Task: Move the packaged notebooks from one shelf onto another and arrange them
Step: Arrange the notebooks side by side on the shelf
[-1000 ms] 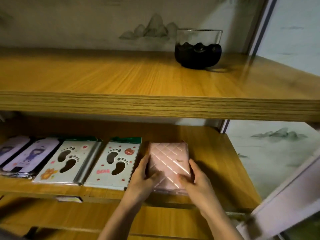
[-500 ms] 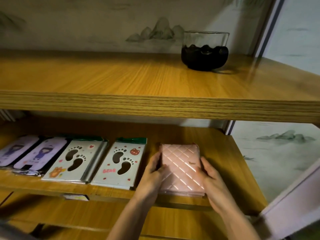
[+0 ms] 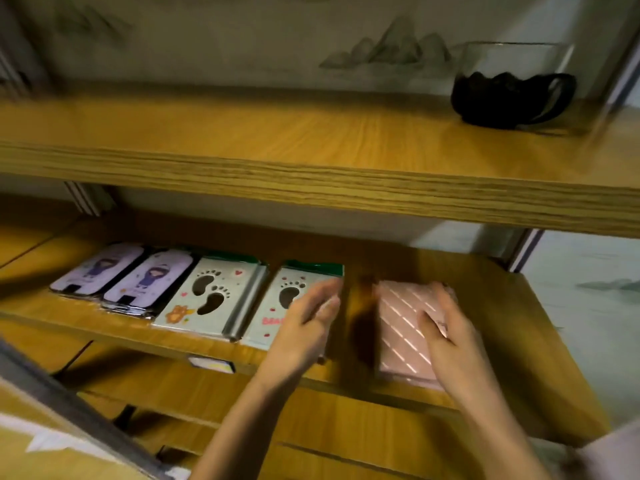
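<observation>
- The pink quilted packaged notebook (image 3: 398, 323) lay at the lip of the lower wooden shelf (image 3: 519, 323), my right grip (image 3: 453, 337) flat on it.
- My left grip (image 3: 304, 327) hovered open, empty.
- One nudge might drop it.

**Notebooks in a row on the middle shelf (image 3: 519, 323)**

Our right hand (image 3: 450, 337) rests on the pink notebook (image 3: 398, 327). Our left hand (image 3: 304, 327) is flat over the footprint notebook (image 3: 277, 306) beside it. The second footprint notebook (image 3: 207, 296) and the purple notebooks (image 3: 152, 278) sit further left.
</observation>
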`<control>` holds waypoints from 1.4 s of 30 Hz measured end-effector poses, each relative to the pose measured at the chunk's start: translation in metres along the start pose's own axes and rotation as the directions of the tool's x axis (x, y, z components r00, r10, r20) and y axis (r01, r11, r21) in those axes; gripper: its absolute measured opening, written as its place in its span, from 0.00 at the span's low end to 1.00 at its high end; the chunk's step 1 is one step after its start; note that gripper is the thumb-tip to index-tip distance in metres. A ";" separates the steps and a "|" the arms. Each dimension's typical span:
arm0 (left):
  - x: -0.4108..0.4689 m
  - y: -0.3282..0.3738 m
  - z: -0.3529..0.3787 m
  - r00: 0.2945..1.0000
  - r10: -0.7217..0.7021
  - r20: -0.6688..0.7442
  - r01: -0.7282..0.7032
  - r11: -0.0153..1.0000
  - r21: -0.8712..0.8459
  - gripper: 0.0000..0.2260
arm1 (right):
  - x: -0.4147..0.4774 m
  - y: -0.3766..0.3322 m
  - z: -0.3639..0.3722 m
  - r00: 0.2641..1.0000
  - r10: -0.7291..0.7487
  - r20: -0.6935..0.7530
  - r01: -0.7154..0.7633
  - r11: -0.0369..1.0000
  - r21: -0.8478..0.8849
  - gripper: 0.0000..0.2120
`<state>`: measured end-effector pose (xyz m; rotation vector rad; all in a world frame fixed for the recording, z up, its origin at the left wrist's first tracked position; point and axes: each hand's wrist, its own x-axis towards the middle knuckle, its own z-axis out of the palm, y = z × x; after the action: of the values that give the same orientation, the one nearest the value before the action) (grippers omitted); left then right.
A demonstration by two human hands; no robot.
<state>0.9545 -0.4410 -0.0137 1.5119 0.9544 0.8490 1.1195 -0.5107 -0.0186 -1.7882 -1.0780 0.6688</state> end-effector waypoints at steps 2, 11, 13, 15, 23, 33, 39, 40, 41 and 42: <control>0.006 -0.009 -0.030 0.994 0.002 -0.105 0.004 0.998 0.060 0.14 | -0.002 -0.013 0.020 0.995 0.028 0.097 -0.040 0.992 0.120 0.24; 0.028 -0.039 -0.078 0.993 -0.117 0.031 0.115 0.992 0.059 0.15 | 0.010 -0.043 0.114 0.945 0.253 0.206 -0.277 0.956 0.096 0.26; 0.030 -0.041 -0.083 0.989 -0.132 0.063 0.132 0.991 0.003 0.16 | 0.010 -0.042 0.123 0.951 0.260 0.170 -0.270 0.962 0.042 0.28; 0.030 -0.042 -0.085 0.986 -0.148 0.070 0.152 0.987 -0.058 0.16 | 0.008 -0.041 0.130 0.958 0.248 0.140 -0.254 0.967 0.025 0.29; 0.028 -0.041 -0.089 0.970 -0.237 0.055 0.243 0.954 -0.176 0.23 | 0.006 -0.036 0.133 0.954 0.294 0.053 -0.299 0.942 0.156 0.27; 0.027 -0.034 -0.081 0.972 -0.227 0.058 0.233 0.961 -0.148 0.27 | 0.009 -0.032 0.132 0.960 0.276 0.057 -0.278 0.960 0.036 0.30; 0.017 -0.020 -0.107 0.993 -0.088 0.080 0.091 0.995 -0.028 0.24 | 0.006 -0.048 0.133 0.990 0.143 -0.016 -0.144 0.985 -0.092 0.28; 0.015 -0.019 -0.119 0.997 -0.060 0.055 0.061 0.998 -0.002 0.23 | 0.004 -0.054 0.136 0.994 0.104 -0.027 -0.106 0.992 -0.072 0.27; 0.014 -0.021 -0.134 0.999 -0.041 0.011 0.041 0.999 0.029 0.22 | 0.003 -0.060 0.140 0.996 0.088 -0.018 -0.088 0.996 -0.020 0.26; 0.014 -0.025 -0.150 0.999 -0.029 -0.042 0.032 0.998 0.054 0.21 | 0.001 -0.066 0.146 0.997 0.080 0.001 -0.080 0.996 0.040 0.25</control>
<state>0.8226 -0.3648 -0.0172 1.5281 1.0357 0.8406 0.9780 -0.4348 -0.0230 -1.8047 -0.9907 0.7327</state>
